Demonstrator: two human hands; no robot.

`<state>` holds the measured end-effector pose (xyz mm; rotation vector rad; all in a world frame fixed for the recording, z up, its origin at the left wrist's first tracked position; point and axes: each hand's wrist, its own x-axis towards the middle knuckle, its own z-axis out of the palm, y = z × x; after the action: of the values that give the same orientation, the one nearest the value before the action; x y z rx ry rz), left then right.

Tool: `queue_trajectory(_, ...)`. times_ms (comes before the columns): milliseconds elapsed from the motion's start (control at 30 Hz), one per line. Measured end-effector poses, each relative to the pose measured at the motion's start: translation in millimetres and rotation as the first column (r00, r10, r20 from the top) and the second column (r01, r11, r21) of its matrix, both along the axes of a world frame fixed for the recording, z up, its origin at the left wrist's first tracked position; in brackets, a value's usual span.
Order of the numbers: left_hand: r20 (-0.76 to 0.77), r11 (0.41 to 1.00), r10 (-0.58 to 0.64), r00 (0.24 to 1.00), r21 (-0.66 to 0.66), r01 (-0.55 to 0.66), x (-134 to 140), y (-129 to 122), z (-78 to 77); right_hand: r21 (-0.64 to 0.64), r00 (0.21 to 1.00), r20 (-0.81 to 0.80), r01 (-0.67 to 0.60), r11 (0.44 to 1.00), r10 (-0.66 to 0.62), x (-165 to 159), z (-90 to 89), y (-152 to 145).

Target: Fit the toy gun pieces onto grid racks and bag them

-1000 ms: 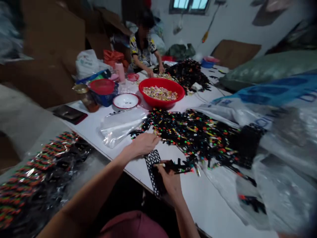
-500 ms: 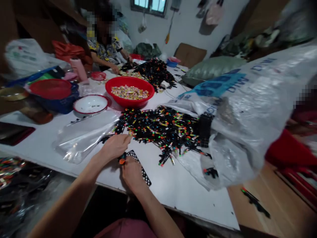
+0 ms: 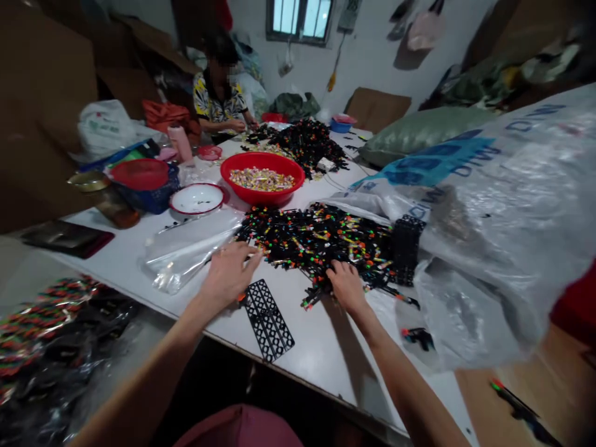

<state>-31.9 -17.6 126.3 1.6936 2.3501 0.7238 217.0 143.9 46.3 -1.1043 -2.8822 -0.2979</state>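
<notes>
My left hand (image 3: 229,272) is over the table near the bag, its fingers curved. From beneath it pokes the orange tip of a small toy gun (image 3: 241,297); my palm hides the rest. A black perforated plastic plate (image 3: 269,321) lies flat beside that hand, close to the table's front edge. Further right, my right hand (image 3: 347,285) reaches to the near edge of a pile of black toy guns (image 3: 298,236) with coloured tips. Its fingers are bent and slightly apart on the pieces, and the thumb is hidden.
A clear plastic bag (image 3: 179,257) lies left of the pile. Behind stand a red bowl (image 3: 261,197) of small candy-like pieces and a white dish (image 3: 195,200). A large white sack (image 3: 484,205) flanks the right side. Across the table, a person (image 3: 218,96) handles pieces.
My right hand has left the plate and moved right to the pile. My left hand has stayed near the bag. The view has shifted, and the whole perforated plate now shows.
</notes>
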Motion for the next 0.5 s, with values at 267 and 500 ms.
queue_trajectory(267,-0.060,0.972,-0.046,0.997,-0.232,0.031,5,6,-4.0,-0.630,0.739,-0.598,-0.194,0.752,-0.310,-55,-23.6,-123)
queue_trajectory(500,-0.068,0.967,-0.015,0.998,-0.256,-0.003,4,6,-1.2,-0.711,0.699,-0.568,-0.151,0.687,-0.434,-107,-51.4,-152)
